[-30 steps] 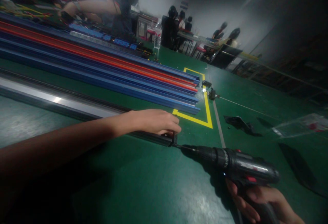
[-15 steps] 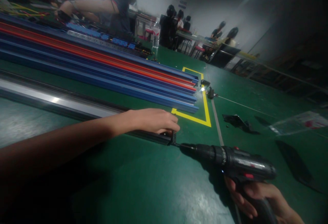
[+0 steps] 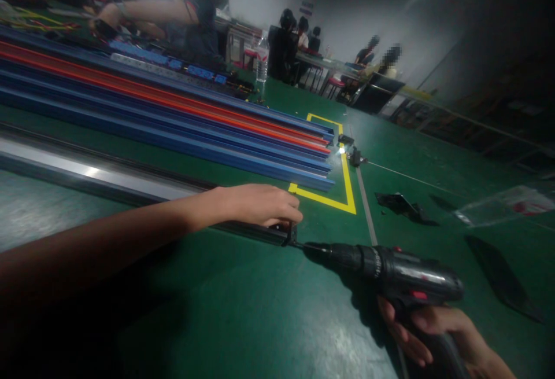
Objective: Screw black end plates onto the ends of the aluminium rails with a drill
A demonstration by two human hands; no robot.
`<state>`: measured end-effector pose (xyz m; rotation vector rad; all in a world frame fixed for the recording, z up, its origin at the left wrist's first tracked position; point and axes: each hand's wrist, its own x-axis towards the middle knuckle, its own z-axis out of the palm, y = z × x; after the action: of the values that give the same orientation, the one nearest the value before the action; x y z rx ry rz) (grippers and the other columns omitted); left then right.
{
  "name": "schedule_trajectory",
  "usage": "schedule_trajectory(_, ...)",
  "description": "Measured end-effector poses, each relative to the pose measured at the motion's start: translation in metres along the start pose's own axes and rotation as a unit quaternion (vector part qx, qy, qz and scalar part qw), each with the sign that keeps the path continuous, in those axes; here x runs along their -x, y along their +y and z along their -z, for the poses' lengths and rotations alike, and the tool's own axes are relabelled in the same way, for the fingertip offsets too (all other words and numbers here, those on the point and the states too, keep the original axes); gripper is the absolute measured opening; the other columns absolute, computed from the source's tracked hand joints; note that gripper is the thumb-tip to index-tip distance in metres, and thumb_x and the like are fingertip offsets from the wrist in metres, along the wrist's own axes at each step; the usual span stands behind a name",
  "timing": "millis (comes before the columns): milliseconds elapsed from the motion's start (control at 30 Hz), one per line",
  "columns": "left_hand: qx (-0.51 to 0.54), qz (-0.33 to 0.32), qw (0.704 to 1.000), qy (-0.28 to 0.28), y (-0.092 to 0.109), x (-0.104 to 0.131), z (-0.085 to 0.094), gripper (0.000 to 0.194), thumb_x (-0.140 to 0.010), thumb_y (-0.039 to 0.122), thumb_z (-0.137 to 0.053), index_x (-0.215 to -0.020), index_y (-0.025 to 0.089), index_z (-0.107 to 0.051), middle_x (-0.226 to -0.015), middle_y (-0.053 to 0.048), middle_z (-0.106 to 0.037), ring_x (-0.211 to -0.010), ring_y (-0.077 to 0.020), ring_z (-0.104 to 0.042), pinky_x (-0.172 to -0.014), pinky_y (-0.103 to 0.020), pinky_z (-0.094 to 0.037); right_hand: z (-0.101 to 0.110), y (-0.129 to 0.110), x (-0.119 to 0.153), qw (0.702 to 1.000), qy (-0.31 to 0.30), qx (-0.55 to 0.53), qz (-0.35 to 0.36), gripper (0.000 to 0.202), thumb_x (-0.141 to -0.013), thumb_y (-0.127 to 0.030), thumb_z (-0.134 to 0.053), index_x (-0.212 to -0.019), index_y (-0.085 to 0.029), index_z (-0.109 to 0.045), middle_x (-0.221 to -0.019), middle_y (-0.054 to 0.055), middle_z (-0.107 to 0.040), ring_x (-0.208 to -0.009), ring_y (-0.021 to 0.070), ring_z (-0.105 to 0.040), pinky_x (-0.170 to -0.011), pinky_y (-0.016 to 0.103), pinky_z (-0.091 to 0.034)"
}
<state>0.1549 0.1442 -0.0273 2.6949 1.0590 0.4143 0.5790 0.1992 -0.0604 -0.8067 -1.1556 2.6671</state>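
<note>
My right hand (image 3: 427, 332) is wrapped around the grip of a black cordless drill (image 3: 390, 269). Its long bit (image 3: 306, 246) points left and meets a small black end piece (image 3: 292, 234) at the tip of a long metal profile (image 3: 125, 179). My left hand (image 3: 264, 205) is closed over the profile's end, its curled fingers against the end piece. The fingertips are partly hidden, and so is the stretch of profile under my forearm.
Blue profiles (image 3: 173, 142) and a red one (image 3: 182, 100) lie side by side behind, ending inside a yellow tape outline (image 3: 325, 199). Small black parts (image 3: 401, 202) and a clear plastic bag (image 3: 498, 208) lie to the right. Beyond stand a water bottle (image 3: 262, 61) and a co-worker's arm (image 3: 151, 11).
Almost nothing differs. The drill and right hand have shifted very slightly left; the bit stays at the end piece and the left hand keeps its place.
</note>
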Motion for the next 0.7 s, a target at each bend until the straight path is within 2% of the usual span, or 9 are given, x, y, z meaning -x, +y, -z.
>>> schedule_trajectory(300, -0.022, 0.008, 1.0, -0.015, 0.0017, -0.0006, 0.0015, 0.009, -0.095, 0.015, -0.056, -0.097, 0.022, -0.063, -0.094, -0.004, -0.064, -0.083, -0.018, -0.063, -0.064, -0.03, -0.04, -0.0014, 0.0003, -0.0002, 1.0, 0.0, 0.003, 0.006, 0.036, -0.077, -0.028, -0.069, -0.103, -0.005, -0.073, -0.078, 0.013, -0.072, -0.046, 0.0085, -0.057, -0.046, 0.02, -0.046)
schedule_trajectory(500, -0.016, 0.004, 1.0, -0.008, 0.0014, -0.0001, 0.0008, 0.009, -0.095, 0.015, -0.056, -0.094, 0.022, -0.062, -0.091, -0.003, -0.063, -0.081, -0.0173, -0.061, -0.065, -0.029, -0.04, -0.0039, -0.0012, 0.0002, 0.999, 0.028, 0.019, -0.001, 0.036, -0.075, -0.034, -0.072, -0.1, -0.008, -0.076, -0.075, 0.011, -0.072, -0.044, 0.0095, -0.056, -0.044, 0.021, -0.044)
schedule_trajectory(700, -0.005, 0.012, 1.0, -0.021, 0.0017, -0.0006, 0.0022, 0.011, -0.095, 0.015, -0.053, -0.094, 0.022, -0.062, -0.094, -0.003, -0.063, -0.082, -0.0169, -0.061, -0.065, -0.028, -0.041, -0.0048, -0.005, -0.004, 1.0, -0.01, 0.019, -0.001, 0.036, -0.072, -0.029, -0.072, -0.101, -0.008, -0.076, -0.077, 0.011, -0.073, -0.047, 0.01, -0.06, -0.047, 0.019, -0.05)
